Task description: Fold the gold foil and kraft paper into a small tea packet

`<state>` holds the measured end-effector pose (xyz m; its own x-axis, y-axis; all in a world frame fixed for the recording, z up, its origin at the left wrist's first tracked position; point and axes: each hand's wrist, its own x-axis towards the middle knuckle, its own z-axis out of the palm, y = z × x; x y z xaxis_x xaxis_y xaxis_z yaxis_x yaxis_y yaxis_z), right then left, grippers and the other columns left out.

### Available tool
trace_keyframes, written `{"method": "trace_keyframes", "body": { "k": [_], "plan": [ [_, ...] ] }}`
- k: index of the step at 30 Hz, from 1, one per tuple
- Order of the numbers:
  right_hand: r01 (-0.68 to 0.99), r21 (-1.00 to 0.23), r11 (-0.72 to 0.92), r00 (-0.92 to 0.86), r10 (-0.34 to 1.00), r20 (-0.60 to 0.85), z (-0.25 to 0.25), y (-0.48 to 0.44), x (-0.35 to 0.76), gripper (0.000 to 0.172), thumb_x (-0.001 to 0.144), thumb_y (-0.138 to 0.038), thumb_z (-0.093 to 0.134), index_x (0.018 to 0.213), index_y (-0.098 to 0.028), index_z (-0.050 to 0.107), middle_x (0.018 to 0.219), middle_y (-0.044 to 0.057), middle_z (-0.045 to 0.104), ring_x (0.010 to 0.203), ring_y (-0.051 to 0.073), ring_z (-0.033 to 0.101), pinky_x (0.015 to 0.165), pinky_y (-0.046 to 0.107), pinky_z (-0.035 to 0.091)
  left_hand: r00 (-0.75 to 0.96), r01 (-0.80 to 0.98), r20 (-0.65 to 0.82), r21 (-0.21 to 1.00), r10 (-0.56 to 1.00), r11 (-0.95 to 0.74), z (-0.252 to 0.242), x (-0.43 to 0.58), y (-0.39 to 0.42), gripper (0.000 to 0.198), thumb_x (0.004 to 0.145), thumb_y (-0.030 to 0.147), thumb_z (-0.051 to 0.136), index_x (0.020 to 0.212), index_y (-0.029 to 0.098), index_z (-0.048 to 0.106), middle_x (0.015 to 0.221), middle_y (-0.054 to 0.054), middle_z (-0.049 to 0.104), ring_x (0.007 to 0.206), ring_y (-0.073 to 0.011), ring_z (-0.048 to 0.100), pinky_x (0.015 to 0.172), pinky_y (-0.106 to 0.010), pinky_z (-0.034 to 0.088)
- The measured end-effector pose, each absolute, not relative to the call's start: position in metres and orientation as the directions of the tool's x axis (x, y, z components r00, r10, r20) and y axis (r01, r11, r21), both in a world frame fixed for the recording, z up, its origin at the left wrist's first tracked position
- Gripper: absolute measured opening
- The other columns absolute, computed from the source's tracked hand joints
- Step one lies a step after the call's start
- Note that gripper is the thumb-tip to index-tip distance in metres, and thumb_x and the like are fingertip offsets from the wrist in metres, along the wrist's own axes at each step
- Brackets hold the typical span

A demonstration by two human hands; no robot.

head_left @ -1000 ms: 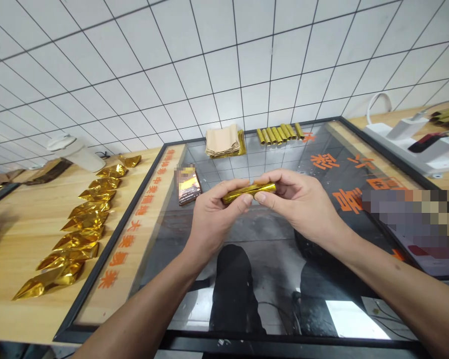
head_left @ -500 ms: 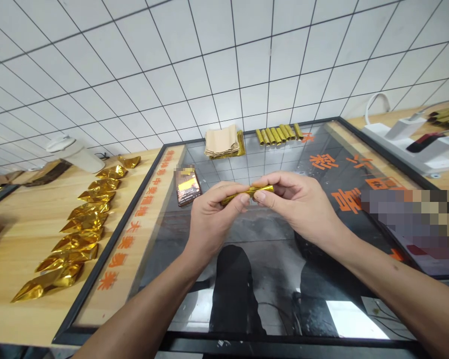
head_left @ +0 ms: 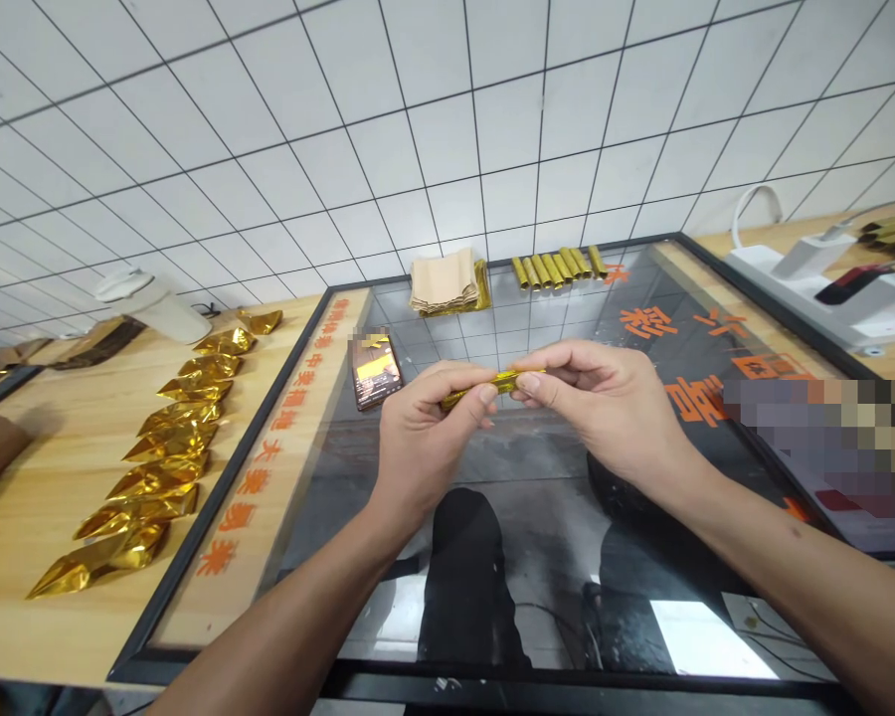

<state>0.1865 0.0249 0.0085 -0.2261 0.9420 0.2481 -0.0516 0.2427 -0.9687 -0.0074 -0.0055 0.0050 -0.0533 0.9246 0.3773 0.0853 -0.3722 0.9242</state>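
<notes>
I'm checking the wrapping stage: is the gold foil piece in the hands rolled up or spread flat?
Rolled up. The gold foil piece shows as a narrow tube pinched between the left hand and right hand.

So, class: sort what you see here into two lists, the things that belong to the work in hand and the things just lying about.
In hand:
left hand
right hand
gold foil roll
finished gold rolls
paper and foil stack

Lying about:
phone
row of gold pouches
white machine
white cup
</notes>
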Motion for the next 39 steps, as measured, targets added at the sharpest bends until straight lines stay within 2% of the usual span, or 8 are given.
{"method": "trace_keyframes", "body": {
  "k": [4,9,17,21,27,32,36,39],
  "plan": [
    [-0.051,-0.969,0.241,-0.222,0.943,0.247,0.01,0.029,0.19,0.021,0.086,-0.043,0.091,0.096,-0.025,0.085,0.092,0.005,0.083,0.08,0.021,0.075,0.076,0.038,0.065,-0.059,0.074,0.322,0.945,0.945,-0.317,0.004,-0.01,-0.004,0.012,0.092,0.029,0.085,0.101,0.022,0.085,0.099,-0.004,0.08,0.079,-0.0149,0.073,0.07,-0.026,0.066],
    [-0.016,-0.968,0.249,-0.264,0.933,0.245,0.007,0.031,0.189,0.024,0.087,-0.043,0.09,0.099,-0.023,0.084,0.098,0.006,0.083,0.078,0.019,0.071,0.07,0.034,0.062,-0.018,0.132,0.368,0.922,0.929,-0.363,0.004,-0.011,-0.003,0.011,0.092,0.027,0.082,0.101,0.022,0.085,0.106,-0.006,0.08,0.086,-0.0168,0.071,0.069,-0.026,0.064],
    [0.069,-0.946,0.317,-0.236,0.926,0.294,0.008,0.025,0.188,0.013,0.091,-0.038,0.084,0.091,-0.025,0.083,0.093,0.005,0.082,0.084,0.023,0.074,0.072,0.036,0.061,-0.047,0.084,0.284,0.957,0.958,-0.279,0.007,-0.008,-0.004,0.011,0.089,0.03,0.084,0.094,0.02,0.086,0.093,-0.005,0.081,0.068,-0.0135,0.068,0.061,-0.025,0.062],
    [0.108,-0.928,0.356,-0.226,0.918,0.325,0.011,0.027,0.19,0.008,0.093,-0.033,0.082,0.092,-0.026,0.084,0.096,0.005,0.083,0.085,0.024,0.075,0.074,0.037,0.061,-0.077,0.055,0.287,0.958,0.955,-0.283,0.011,-0.01,-0.003,0.011,0.088,0.028,0.085,0.093,0.019,0.086,0.094,-0.005,0.082,0.069,-0.0129,0.07,0.064,-0.025,0.064],
    [0.106,-0.936,0.336,-0.213,0.927,0.309,0.013,0.031,0.195,0.009,0.094,-0.034,0.082,0.097,-0.027,0.086,0.098,0.005,0.085,0.086,0.023,0.078,0.08,0.039,0.064,-0.078,0.037,0.249,0.968,0.965,-0.247,0.012,-0.015,-0.002,0.017,0.091,0.03,0.084,0.104,0.018,0.086,0.081,-0.005,0.082,0.072,-0.0157,0.076,0.073,-0.028,0.065],
    [0.031,-0.962,0.272,-0.185,0.947,0.262,0.012,0.034,0.196,0.017,0.089,-0.039,0.088,0.096,-0.024,0.086,0.104,0.007,0.085,0.082,0.02,0.076,0.075,0.035,0.064,-0.105,0.027,0.265,0.964,0.958,-0.264,0.013,-0.015,-0.001,0.018,0.088,0.03,0.088,0.1,0.017,0.086,0.087,-0.006,0.083,0.072,-0.0167,0.077,0.071,-0.029,0.065],
    [0.061,-0.958,0.279,-0.172,0.949,0.265,0.011,0.035,0.196,0.015,0.089,-0.037,0.088,0.093,-0.023,0.086,0.103,0.008,0.086,0.081,0.02,0.075,0.072,0.034,0.062,-0.099,-0.003,0.253,0.967,0.962,-0.255,0.013,-0.015,0.0,0.02,0.088,0.03,0.088,0.102,0.017,0.086,0.083,-0.006,0.082,0.073,-0.0164,0.077,0.073,-0.028,0.065],
    [0.088,-0.94,0.329,-0.176,0.934,0.31,0.011,0.034,0.197,0.013,0.091,-0.036,0.086,0.093,-0.023,0.086,0.101,0.007,0.086,0.083,0.021,0.077,0.072,0.034,0.062,-0.097,0.037,0.316,0.949,0.944,-0.313,0.012,-0.015,-0.002,0.014,0.091,0.03,0.085,0.098,0.017,0.085,0.096,-0.007,0.083,0.075,-0.016,0.077,0.073,-0.029,0.065]
  ]
}}
